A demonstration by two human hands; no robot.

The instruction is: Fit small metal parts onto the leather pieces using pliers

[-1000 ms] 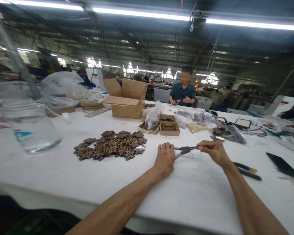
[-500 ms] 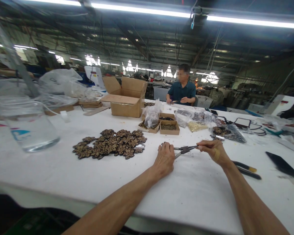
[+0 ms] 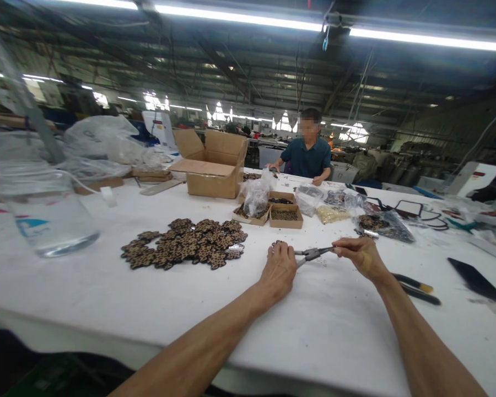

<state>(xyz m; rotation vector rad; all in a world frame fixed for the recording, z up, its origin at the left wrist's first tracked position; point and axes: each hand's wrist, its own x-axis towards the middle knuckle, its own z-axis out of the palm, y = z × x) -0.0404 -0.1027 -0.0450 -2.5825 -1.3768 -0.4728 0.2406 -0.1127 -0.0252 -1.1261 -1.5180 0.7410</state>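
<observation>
My left hand (image 3: 279, 270) is closed around the handles of long-nosed pliers (image 3: 313, 254), whose jaws point right. At the jaw tips, the fingers of my right hand (image 3: 361, 256) are pinched together on something small that I cannot make out. A few tiny metal bits lie on the white table below the jaws. Left of my left hand is a spread pile of leopard-print pieces (image 3: 190, 245) with dark edges. A second tool with black and yellow handles (image 3: 417, 289) lies beside my right forearm, its head hidden behind the arm.
Ahead stand small cardboard trays (image 3: 286, 223) of metal parts and an open carton (image 3: 215, 184). A clear water container (image 3: 53, 220) is at left; a black flat object (image 3: 477, 278) lies at right. Plastic bags (image 3: 391, 226) line the far right. Across the table sits a person (image 3: 310, 154).
Both my hands and the pliers stay almost in place. Across the table, the co-worker's hands have moved apart and down toward the tabletop.
</observation>
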